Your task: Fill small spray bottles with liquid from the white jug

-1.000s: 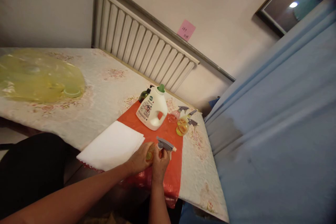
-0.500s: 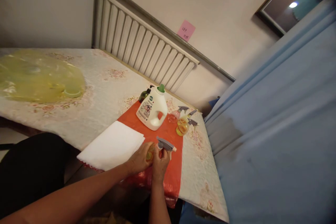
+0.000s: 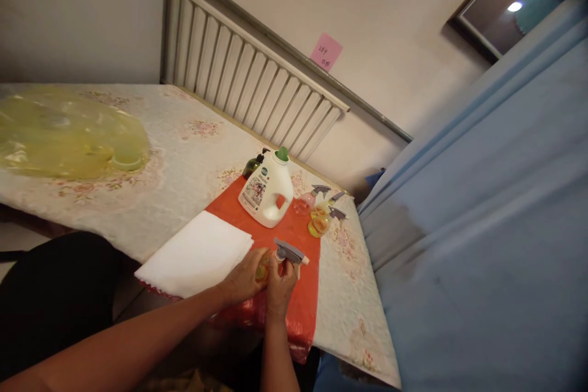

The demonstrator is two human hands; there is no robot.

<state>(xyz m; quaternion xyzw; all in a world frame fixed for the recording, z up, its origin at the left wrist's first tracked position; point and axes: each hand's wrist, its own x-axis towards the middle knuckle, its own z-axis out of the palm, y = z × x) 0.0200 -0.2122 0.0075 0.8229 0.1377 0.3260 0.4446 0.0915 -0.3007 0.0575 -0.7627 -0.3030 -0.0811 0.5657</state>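
Observation:
My left hand (image 3: pixel 245 277) is wrapped round the body of a small spray bottle (image 3: pixel 261 272) with yellow-orange liquid inside. At the bottle's neck, just under the grey trigger head (image 3: pixel 290 251), the fingers of my right hand (image 3: pixel 281 285) are closed. The nozzle points right. Both hands are above the red plastic sheet (image 3: pixel 307 294). Left of them lies a folded white cloth (image 3: pixel 197 254). Behind stands a white detergent jug (image 3: pixel 266 193) with something green in its mouth. Most of the held bottle's body is hidden by my fingers.
Pink (image 3: pixel 304 202) and yellow spray bottles (image 3: pixel 319 222) stand right of the jug, a dark green pump bottle (image 3: pixel 252 165) behind it. A yellow plastic bag (image 3: pixel 68 135) lies on the flowered tablecloth (image 3: pixel 184 153) at left. A blue curtain (image 3: pixel 459 214) hangs along the right.

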